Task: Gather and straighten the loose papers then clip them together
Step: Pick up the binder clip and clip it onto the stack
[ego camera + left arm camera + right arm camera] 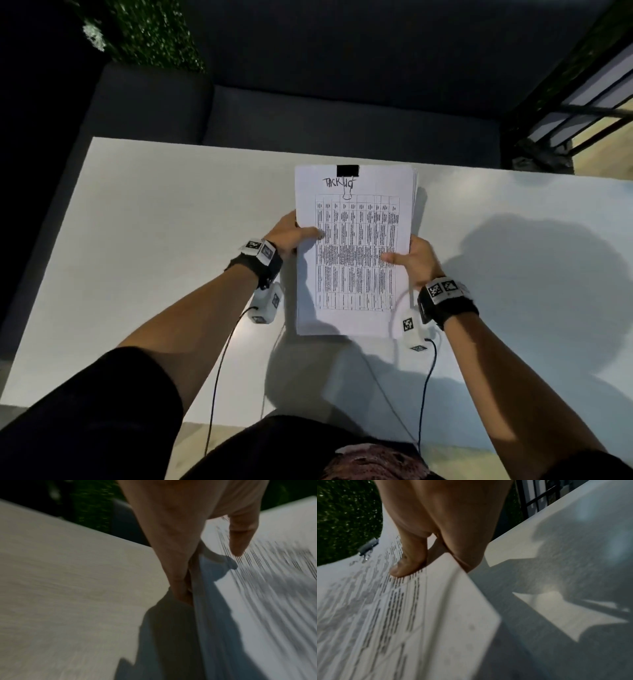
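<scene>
A stack of white papers (352, 274) with a printed table and handwriting at the top is held above the white table (154, 222). A black binder clip (347, 170) sits on the middle of the stack's far edge, its wire handle folded onto the top page; the clip (368, 546) also shows in the right wrist view. My left hand (291, 234) grips the stack's left edge, thumb on the top sheet (274, 601). My right hand (411, 258) grips the right edge, thumb (407, 563) pressing the printed page (402, 615). The other fingers are hidden under the paper.
A dark sofa (308, 120) runs along the table's far side, with green foliage (154, 31) behind it at the left. A black metal railing (582, 102) stands at the far right. Cables from the wrist cameras hang toward my lap.
</scene>
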### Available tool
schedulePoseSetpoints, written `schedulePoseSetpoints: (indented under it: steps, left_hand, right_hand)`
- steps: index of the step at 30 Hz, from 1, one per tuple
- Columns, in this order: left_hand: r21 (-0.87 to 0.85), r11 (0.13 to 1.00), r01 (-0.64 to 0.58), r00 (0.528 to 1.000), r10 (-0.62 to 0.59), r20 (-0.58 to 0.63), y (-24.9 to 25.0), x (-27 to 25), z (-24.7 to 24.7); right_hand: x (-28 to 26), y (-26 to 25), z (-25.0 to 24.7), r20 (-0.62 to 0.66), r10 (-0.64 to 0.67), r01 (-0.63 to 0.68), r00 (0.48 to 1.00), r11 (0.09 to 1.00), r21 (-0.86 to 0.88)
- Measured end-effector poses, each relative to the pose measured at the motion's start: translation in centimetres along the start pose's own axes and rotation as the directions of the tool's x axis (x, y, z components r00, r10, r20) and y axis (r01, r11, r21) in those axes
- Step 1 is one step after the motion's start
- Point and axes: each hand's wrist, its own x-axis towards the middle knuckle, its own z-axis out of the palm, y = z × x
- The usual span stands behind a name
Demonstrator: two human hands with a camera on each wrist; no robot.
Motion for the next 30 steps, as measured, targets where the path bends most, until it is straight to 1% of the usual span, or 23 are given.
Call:
schedulePoseSetpoints:
  steps: [1, 2, 3, 5, 7, 9, 11, 13, 14, 16, 19, 23, 27, 30]
  left_hand:
    - [0.160, 0.986, 0.053, 0.997, -0.062, 0.054, -1.0, 0.0, 1.0]
    - [0.289, 0.953, 0.091, 0.991, -0.115, 0.070, -1.4, -0.3, 2.5]
    - [0.371, 0.922, 0.106, 0.989, -0.138, 0.061, -1.9, -0.4, 4.1]
    - [0.444, 0.888, 0.117, 0.988, -0.150, 0.040, -2.4, -0.2, 7.8]
    - [0.514, 0.851, 0.108, 0.982, -0.173, 0.080, -2.0, 0.0, 11.8]
    - [0.583, 0.808, 0.082, 0.976, -0.184, 0.117, -1.6, 0.4, 16.1]
    - [0.608, 0.791, 0.067, 0.972, -0.190, 0.139, -1.8, 1.0, 20.3]
    - [0.626, 0.776, 0.079, 0.969, -0.208, 0.135, -2.0, 1.3, 24.0]
    - [0.632, 0.771, 0.074, 0.969, -0.205, 0.136, -1.9, 1.5, 25.6]
    - [0.643, 0.764, 0.041, 0.972, -0.180, 0.152, -1.6, 1.9, 28.4]
    - [0.679, 0.733, -0.046, 0.980, -0.100, 0.174, -0.9, 2.5, 31.9]
    - [0.690, 0.722, -0.044, 0.987, -0.075, 0.141, 0.3, 3.6, 35.3]
    - [0.701, 0.709, -0.071, 0.982, -0.071, 0.172, 1.4, 3.8, 38.3]
    - [0.690, 0.720, -0.079, 0.981, -0.068, 0.183, 1.6, 3.8, 40.2]
  right_hand:
    - [0.1, -0.2, -1.0, -0.008, 0.003, -0.003, 1.000, 1.000, -0.006]
    - [0.2, -0.2, -2.1, -0.018, 0.009, -0.009, 1.000, 1.000, -0.020]
    - [0.1, -0.2, -3.3, -0.033, 0.012, -0.014, 0.999, 0.999, -0.049]
    - [-0.1, 0.2, -6.0, -0.060, 0.020, -0.029, 0.998, 0.988, -0.151]
    - [-0.5, 1.2, -9.1, -0.119, 0.020, -0.049, 0.993, 0.968, -0.246]
    - [-1.4, 2.4, -12.6, -0.196, -0.012, -0.051, 0.981, 0.948, -0.315]
    - [-2.1, 4.1, -16.2, -0.260, -0.037, -0.066, 0.965, 0.924, -0.377]
    - [-2.4, 6.0, -19.5, -0.337, 0.022, -0.170, 0.941, 0.893, -0.416]
    - [-2.6, 6.9, -21.0, -0.374, 0.062, -0.238, 0.926, 0.863, -0.445]
    - [-2.9, 8.8, -24.0, -0.417, 0.103, -0.317, 0.903, 0.814, -0.487]
    - [-3.2, 10.3, -27.9, -0.474, 0.122, -0.373, 0.872, 0.793, -0.482]
    - [-3.1, 10.6, -31.3, -0.513, 0.153, -0.432, 0.845, 0.760, -0.485]
    - [-2.9, 10.1, -33.6, -0.560, 0.136, -0.474, 0.817, 0.711, -0.520]
    - [-2.8, 9.8, -35.2, -0.571, 0.121, -0.489, 0.812, 0.674, -0.553]
